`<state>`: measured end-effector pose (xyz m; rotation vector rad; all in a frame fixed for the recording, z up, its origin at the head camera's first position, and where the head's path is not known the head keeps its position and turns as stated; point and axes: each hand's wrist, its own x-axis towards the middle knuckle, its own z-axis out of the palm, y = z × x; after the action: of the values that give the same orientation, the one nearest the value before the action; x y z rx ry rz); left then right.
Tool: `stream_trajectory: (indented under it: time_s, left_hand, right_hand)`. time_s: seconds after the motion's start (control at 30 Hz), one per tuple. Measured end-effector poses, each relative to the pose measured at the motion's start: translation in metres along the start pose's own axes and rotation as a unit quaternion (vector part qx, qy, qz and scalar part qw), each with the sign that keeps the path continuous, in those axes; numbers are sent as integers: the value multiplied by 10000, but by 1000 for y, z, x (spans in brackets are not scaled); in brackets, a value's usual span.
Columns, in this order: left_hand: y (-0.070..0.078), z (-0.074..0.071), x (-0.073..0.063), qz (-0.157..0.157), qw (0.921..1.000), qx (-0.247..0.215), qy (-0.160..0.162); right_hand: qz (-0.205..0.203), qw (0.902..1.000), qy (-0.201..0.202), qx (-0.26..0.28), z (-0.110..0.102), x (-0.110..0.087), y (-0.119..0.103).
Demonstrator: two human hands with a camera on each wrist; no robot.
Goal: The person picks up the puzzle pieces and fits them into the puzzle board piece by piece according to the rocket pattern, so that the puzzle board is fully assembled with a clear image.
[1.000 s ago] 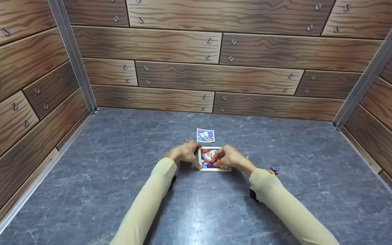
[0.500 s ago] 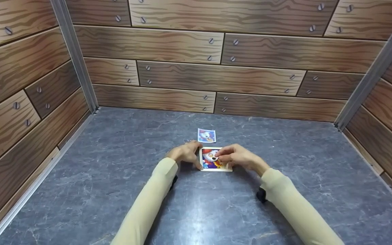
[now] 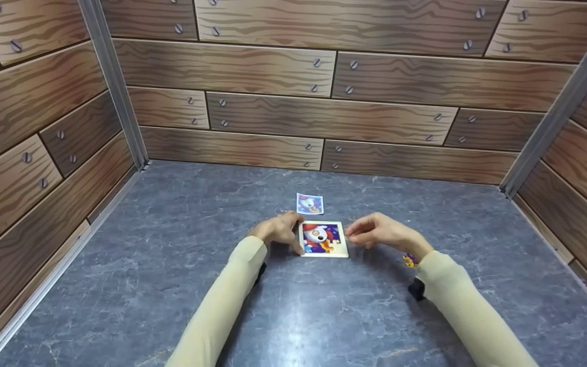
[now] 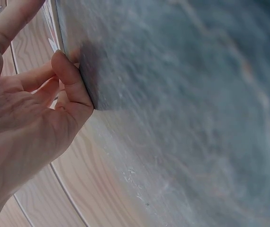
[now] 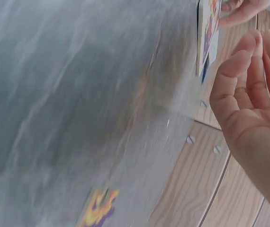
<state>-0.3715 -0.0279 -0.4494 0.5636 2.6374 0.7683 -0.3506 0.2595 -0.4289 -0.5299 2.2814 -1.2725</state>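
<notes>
A jigsaw puzzle [image 3: 318, 235] with a white cartoon figure lies mid-table in a pale tray [image 3: 345, 239]; bare pale base shows at its lower right. My left hand [image 3: 278, 229] grips the tray's left side, thumb at the near corner and fingers at the far one. In the left wrist view, bent fingers [image 4: 68, 78] meet the tray's edge. Just right of the tray hovers my right hand [image 3: 382, 232], fingers loosely curled. The right wrist view shows nothing between its fingertips [image 5: 254, 40]. Loose yellow-and-purple puzzle pieces [image 3: 408, 260] lie beside the right wrist, partly hidden by it.
A picture card [image 3: 310, 203] with a matching design lies just beyond the tray. Wood-patterned walls [image 3: 252, 112] close off the back and both sides of the grey marbled table [image 3: 212, 204].
My right hand has moved right, from over the puzzle to beyond the tray's right edge, uncovering the picture. The left hand stays on the tray.
</notes>
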Motion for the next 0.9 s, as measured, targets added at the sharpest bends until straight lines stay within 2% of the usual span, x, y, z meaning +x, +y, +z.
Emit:
stream_trajectory:
  time_s: [0.27, 0.47, 0.9]
  left_hand:
    - [1, 0, -1, 20, 10000, -9, -43]
    - [0, -1, -1, 10, 10000, 9, -35]
    - [-1, -1, 0, -43, 9999, -48, -79]
  right_hand:
    - [28, 9984, -185, -540, -16, -18, 13]
    - [84, 9958, -31, -907, -28, -33, 19]
    - [52, 9968, 95, -791, -46, -54, 42]
